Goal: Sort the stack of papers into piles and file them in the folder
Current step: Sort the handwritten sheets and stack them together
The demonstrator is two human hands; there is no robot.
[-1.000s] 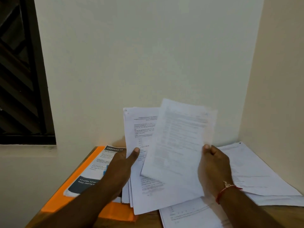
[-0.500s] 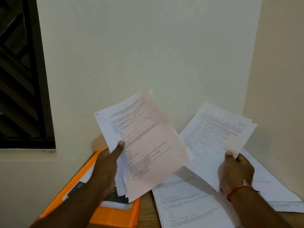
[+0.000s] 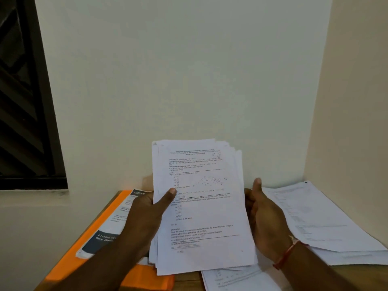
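1. Stack of papers (image 3: 199,204): lower centre of frame, held raised. Its long axis ran bottom to top, header end pointing up toward the wall, printed face toward the wearer, sheets fanned slightly at upper right.
2. Left hand (image 3: 147,215): gripped the stack's left edge, thumb across the front.
3. Right hand (image 3: 264,217): open beside the right edge, fingers straight; contact could not be told.
4. Orange folder (image 3: 88,248): lower left, flat under a leaflet (image 3: 113,219).
5. Loose pile (image 3: 315,217): lower right.
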